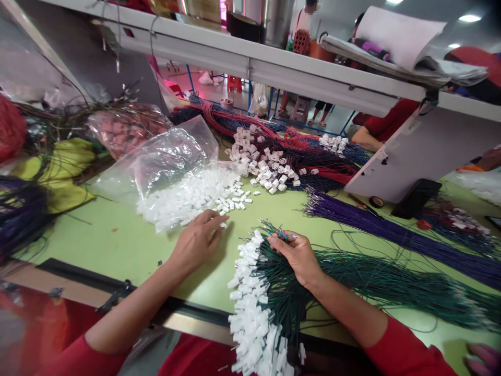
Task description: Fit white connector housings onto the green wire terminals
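My left hand (198, 243) is just in front of a heap of small white plastic connectors (182, 196) that spills from a clear plastic bag (168, 151). One white connector (223, 225) shows between its thumb and forefinger. Closed around several green wires (276, 230), my right hand (295, 256) has their metal and blue ends sticking out past the fingers. Beside it, a thick bundle of green wires (360, 271) stretches to the right. Many of these wires carry white connectors (250, 292), which hang over the table's front edge.
Purple wires (364, 222) lie right of centre, behind the green bundle. Farther back are wires with white connectors (270, 167). A black phone (417, 198) leans at the right. Yellow cloth (58, 172) lies left. A shelf (250, 65) crosses above; a co-worker's arm (368, 138) shows behind it.
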Available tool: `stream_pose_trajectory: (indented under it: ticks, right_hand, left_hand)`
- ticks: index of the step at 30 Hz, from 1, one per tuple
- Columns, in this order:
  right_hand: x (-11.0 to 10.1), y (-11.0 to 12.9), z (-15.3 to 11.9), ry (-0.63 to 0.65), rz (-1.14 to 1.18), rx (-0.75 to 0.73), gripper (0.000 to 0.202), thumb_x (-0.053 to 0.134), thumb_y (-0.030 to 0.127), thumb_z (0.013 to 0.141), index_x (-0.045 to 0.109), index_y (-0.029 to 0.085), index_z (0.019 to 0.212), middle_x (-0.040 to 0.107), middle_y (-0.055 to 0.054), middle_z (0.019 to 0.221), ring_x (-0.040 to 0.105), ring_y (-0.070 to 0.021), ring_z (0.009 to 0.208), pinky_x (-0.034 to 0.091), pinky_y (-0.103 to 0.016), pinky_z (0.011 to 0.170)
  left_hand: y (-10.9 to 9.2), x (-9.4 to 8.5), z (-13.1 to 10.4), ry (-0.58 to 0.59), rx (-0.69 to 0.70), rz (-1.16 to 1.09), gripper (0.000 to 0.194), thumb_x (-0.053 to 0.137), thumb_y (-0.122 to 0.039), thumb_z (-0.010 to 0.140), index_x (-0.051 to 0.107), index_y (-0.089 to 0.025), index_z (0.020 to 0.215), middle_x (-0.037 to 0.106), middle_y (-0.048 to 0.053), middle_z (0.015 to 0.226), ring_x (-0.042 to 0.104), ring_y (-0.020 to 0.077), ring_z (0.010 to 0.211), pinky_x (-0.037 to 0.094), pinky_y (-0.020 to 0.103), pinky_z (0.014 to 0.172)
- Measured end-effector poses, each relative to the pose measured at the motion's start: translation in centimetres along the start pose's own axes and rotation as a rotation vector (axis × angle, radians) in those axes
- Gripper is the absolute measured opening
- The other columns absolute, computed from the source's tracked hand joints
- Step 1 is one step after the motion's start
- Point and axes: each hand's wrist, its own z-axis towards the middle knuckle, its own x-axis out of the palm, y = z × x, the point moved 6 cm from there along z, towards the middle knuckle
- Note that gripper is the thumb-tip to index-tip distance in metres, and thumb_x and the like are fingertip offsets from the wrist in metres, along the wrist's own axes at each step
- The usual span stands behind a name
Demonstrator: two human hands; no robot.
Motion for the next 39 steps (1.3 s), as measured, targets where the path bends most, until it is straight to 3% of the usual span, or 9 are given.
stream_pose_trajectory:
  ticks: [2, 5, 10, 13, 17, 33, 39]
  right_hand:
    - [0.3, -0.1, 0.0, 0.034, -0.045, -0.005, 0.034, 0.083, 0.048, 0.072, 0.070, 0.017, 0.068, 0.064, 0.001, 0.067, 0.049, -0.0101, 0.062, 0.041, -0.026, 0.062]
    - [0.5, 0.0, -0.2, 0.068, -0.080, -0.014, 0.035, 0.079, 0.051, 0.075, 0.073, 0.017, 0.071, 0.065, 0.000, 0.067, 0.048, -0.0097, 0.060, 0.040, -0.025, 0.059]
    - [0.8, 0.4, -0.4, 0.100, -0.152, -0.011, 0.041, 0.074, 0.056, 0.079, 0.070, 0.017, 0.070, 0.060, 0.001, 0.061, 0.044, -0.0095, 0.056, 0.034, -0.026, 0.055]
    - [1.0, 0.8, -0.6, 0.125, -0.177, -0.008, 0.041, 0.072, 0.057, 0.080, 0.068, 0.017, 0.070, 0.055, 0.003, 0.057, 0.042, -0.0100, 0.056, 0.033, -0.026, 0.055]
    - [1.4, 1.2, -1.0, 0.155, -0.175, 0.001, 0.042, 0.068, 0.056, 0.082, 0.065, 0.017, 0.067, 0.051, 0.003, 0.053, 0.044, -0.0108, 0.055, 0.035, -0.026, 0.057]
    - [2.0, 1.4, -1.2, 0.313, -0.212, 0.017, 0.034, 0.060, 0.042, 0.087, 0.061, 0.018, 0.064, 0.048, 0.006, 0.048, 0.041, -0.0083, 0.048, 0.031, -0.025, 0.052]
    - [2.0, 1.2, -1.2, 0.359, -0.203, 0.013, 0.035, 0.059, 0.043, 0.088, 0.061, 0.017, 0.065, 0.048, 0.005, 0.048, 0.040, -0.0082, 0.047, 0.029, -0.025, 0.050]
  left_hand:
    - [1.1, 0.1, 0.8, 0.050, 0.086, 0.162, 0.037, 0.043, -0.032, 0.093, 0.075, -0.018, 0.106, 0.065, 0.014, 0.109, 0.064, 0.0287, 0.094, 0.051, 0.037, 0.076]
    - [1.4, 0.3, 1.5, 0.106, 0.117, 0.180, 0.039, 0.042, -0.036, 0.095, 0.075, -0.017, 0.093, 0.065, 0.015, 0.107, 0.063, 0.0288, 0.092, 0.050, 0.039, 0.077]
    - [-1.1, 0.8, 0.9, 0.230, -0.063, -0.286, 0.034, 0.056, -0.049, 0.092, 0.071, -0.018, 0.096, 0.070, 0.006, 0.090, 0.059, 0.0168, 0.068, 0.047, 0.030, 0.064]
    - [-3.4, 1.5, 0.2, 0.306, -0.099, -0.571, 0.030, 0.064, -0.048, 0.089, 0.072, -0.019, 0.095, 0.073, 0.004, 0.085, 0.061, 0.0156, 0.071, 0.048, 0.027, 0.067]
    - [-4.6, 2.0, -0.3, 0.291, -0.108, -0.655, 0.025, 0.068, -0.044, 0.087, 0.075, -0.021, 0.094, 0.074, 0.003, 0.087, 0.063, 0.0150, 0.076, 0.049, 0.025, 0.070]
    - [-4.9, 1.5, -0.3, 0.215, 0.007, -0.664, 0.015, 0.067, -0.035, 0.089, 0.074, -0.023, 0.095, 0.071, 0.002, 0.088, 0.063, 0.0138, 0.078, 0.049, 0.025, 0.071]
    - [-4.7, 1.8, -0.2, 0.231, -0.033, -0.711, 0.018, 0.069, -0.037, 0.087, 0.074, -0.021, 0.092, 0.072, 0.003, 0.088, 0.062, 0.0147, 0.077, 0.049, 0.027, 0.071]
